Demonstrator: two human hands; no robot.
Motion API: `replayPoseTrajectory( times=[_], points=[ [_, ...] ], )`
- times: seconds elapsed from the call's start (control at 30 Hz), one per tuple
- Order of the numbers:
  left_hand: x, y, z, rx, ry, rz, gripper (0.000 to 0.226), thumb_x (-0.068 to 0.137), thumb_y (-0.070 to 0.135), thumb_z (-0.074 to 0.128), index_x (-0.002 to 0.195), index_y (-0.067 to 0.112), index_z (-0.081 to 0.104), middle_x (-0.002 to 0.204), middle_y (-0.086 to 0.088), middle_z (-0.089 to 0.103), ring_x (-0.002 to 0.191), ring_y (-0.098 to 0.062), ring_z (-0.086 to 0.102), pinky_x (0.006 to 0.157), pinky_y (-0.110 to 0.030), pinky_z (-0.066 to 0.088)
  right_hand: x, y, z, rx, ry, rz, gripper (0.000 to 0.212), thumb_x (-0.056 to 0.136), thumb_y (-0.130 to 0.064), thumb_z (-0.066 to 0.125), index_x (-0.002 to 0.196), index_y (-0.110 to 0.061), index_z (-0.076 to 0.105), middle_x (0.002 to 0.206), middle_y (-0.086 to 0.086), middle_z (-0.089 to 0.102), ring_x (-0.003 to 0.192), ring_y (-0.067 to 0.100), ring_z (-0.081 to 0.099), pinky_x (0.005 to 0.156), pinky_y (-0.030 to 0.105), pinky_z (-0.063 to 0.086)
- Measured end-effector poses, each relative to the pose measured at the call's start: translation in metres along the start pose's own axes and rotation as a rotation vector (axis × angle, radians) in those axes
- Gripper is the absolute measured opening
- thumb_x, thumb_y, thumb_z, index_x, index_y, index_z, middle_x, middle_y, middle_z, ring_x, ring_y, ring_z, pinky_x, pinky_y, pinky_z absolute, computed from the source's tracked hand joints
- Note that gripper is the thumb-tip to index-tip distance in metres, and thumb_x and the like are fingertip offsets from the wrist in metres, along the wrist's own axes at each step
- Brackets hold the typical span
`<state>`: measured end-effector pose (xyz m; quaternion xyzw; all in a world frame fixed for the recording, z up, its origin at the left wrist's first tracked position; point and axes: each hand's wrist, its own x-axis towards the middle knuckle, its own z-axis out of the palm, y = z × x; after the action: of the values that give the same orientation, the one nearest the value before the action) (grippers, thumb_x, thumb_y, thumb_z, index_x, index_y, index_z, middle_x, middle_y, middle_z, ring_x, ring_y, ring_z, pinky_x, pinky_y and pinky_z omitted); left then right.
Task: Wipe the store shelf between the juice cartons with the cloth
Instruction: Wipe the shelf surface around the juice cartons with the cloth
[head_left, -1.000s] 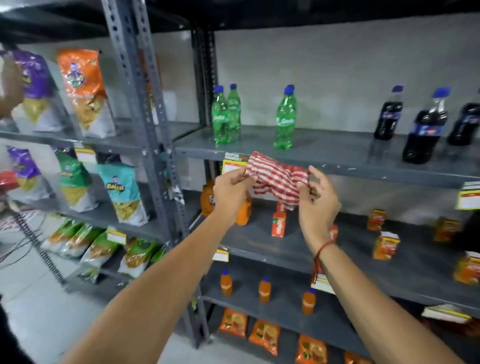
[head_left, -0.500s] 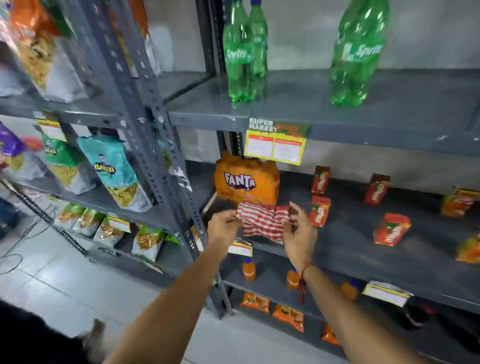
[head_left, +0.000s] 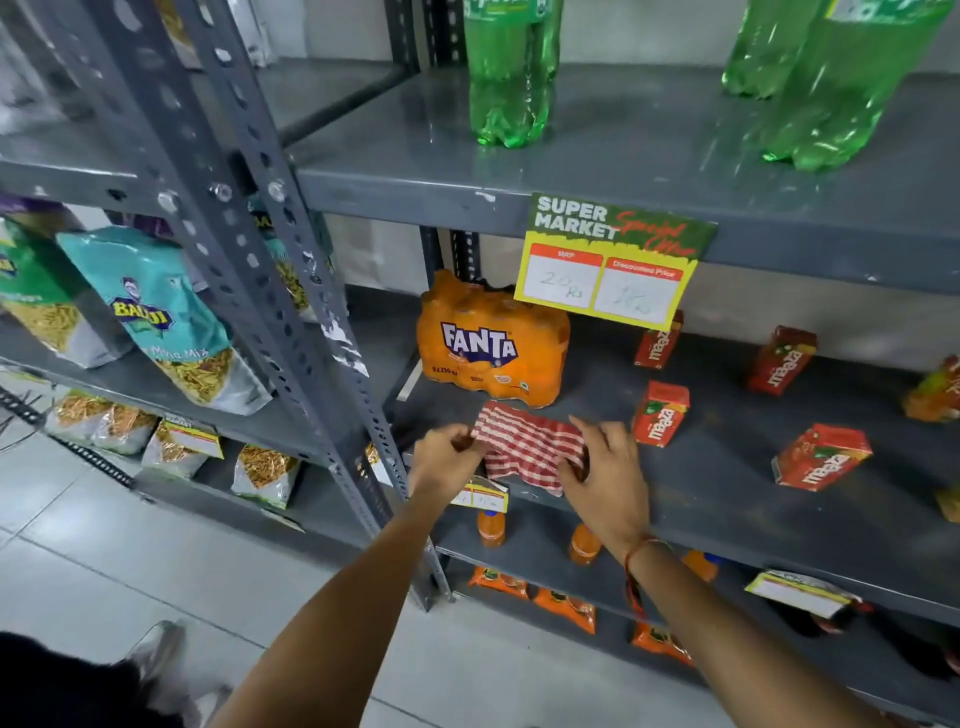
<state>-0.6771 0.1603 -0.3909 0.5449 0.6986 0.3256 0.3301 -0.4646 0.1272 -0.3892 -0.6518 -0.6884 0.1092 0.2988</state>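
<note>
Holding cloth (head_left: 527, 451), Fanta pack (head_left: 491, 345) behind, juice carton (head_left: 660, 413) beside

Four red juice cartons (head_left: 660, 413) are standing right of the two hands gripping one cloth (head_left: 524, 447), one Fanta pack (head_left: 488, 345) sitting just behind it.

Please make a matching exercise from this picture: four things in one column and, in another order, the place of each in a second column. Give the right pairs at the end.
Things
1. cloth
2. Fanta pack
3. green bottles
4. price sign

Places
A. standing on the upper shelf
B. hanging from the front edge of the upper shelf
C. held between both hands at the front of the middle shelf
D. at the left end of the middle shelf, behind the cloth

Pairs: 1-C, 2-D, 3-A, 4-B
</note>
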Motion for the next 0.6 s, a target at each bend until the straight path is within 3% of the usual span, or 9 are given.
replayPoseTrajectory(
  times=[0.1,0.17,0.23,0.3,0.4,0.5,0.6],
  points=[
    [0.005,-0.006,-0.012,0.053,0.083,0.029,0.027,0.087,0.02,0.055,0.111,0.022,0.067,0.105,-0.003,0.071,0.092,-0.02,0.064,0.085,-0.038,0.053,0.012,-0.012,-0.001,-0.095,0.038,-0.255,0.051,0.086,-0.043,0.062,0.13,-0.017,0.053,0.118,0.005,0.054,0.106,0.02,0.05,0.085,0.034,0.051],
    [0.011,-0.012,-0.015,0.207,0.114,0.123,0.035,0.09,0.013,0.049,0.123,0.02,0.059,0.118,-0.006,0.065,0.105,-0.026,0.06,0.093,-0.043,0.05,0.027,-0.023,0.006,-0.135,-0.049,-0.41,0.052,0.088,-0.046,0.056,0.133,-0.019,0.05,0.126,0.004,0.054,0.112,0.021,0.05,0.09,0.037,0.05],
    [0.018,-0.016,-0.014,0.387,0.061,0.183,0.047,0.092,0.011,0.047,0.138,0.018,0.044,0.139,-0.008,0.05,0.127,-0.027,0.046,0.104,-0.043,0.041,0.041,-0.031,0.017,-0.189,-0.19,-0.474,0.061,0.088,-0.05,0.052,0.14,-0.021,0.042,0.142,0.004,0.046,0.13,0.024,0.042,0.101,0.043,0.045],
    [0.025,-0.022,-0.012,0.521,-0.046,0.212,0.058,0.094,0.01,0.042,0.149,0.015,0.023,0.156,-0.006,0.024,0.144,-0.021,0.019,0.115,-0.04,0.025,0.05,-0.032,0.031,-0.229,-0.333,-0.455,0.069,0.088,-0.055,0.046,0.147,-0.023,0.031,0.154,0.002,0.032,0.143,0.024,0.025,0.108,0.046,0.038],
    [0.03,-0.034,-0.008,0.666,-0.145,0.218,0.064,0.095,0.012,0.035,0.151,0.012,0.004,0.161,-0.004,0.002,0.146,-0.017,-0.002,0.119,-0.038,0.006,0.053,-0.022,0.049,-0.262,-0.425,-0.44,0.069,0.093,-0.04,0.048,0.152,-0.025,0.016,0.16,0.0,0.019,0.146,0.021,0.02,0.106,0.043,0.043],
    [0.031,-0.04,-0.003,0.727,-0.124,0.282,0.069,0.091,0.01,0.038,0.151,0.01,0.004,0.161,-0.006,0.005,0.146,-0.015,0.0,0.119,-0.037,0.002,0.052,-0.022,0.054,-0.244,-0.374,-0.439,0.075,0.089,-0.015,0.057,0.152,-0.023,0.019,0.159,0.0,0.025,0.139,0.02,0.038,0.09,0.032,0.054],
    [0.033,-0.04,0.0,0.707,-0.095,0.331,0.068,0.089,0.01,0.04,0.15,0.009,0.011,0.16,-0.007,0.012,0.146,-0.014,0.004,0.119,-0.036,0.003,0.048,-0.033,0.062,-0.246,-0.343,-0.442,0.068,0.092,-0.02,0.053,0.152,-0.019,0.021,0.158,0.002,0.027,0.14,0.019,0.036,0.1,0.033,0.048]
  ],
)
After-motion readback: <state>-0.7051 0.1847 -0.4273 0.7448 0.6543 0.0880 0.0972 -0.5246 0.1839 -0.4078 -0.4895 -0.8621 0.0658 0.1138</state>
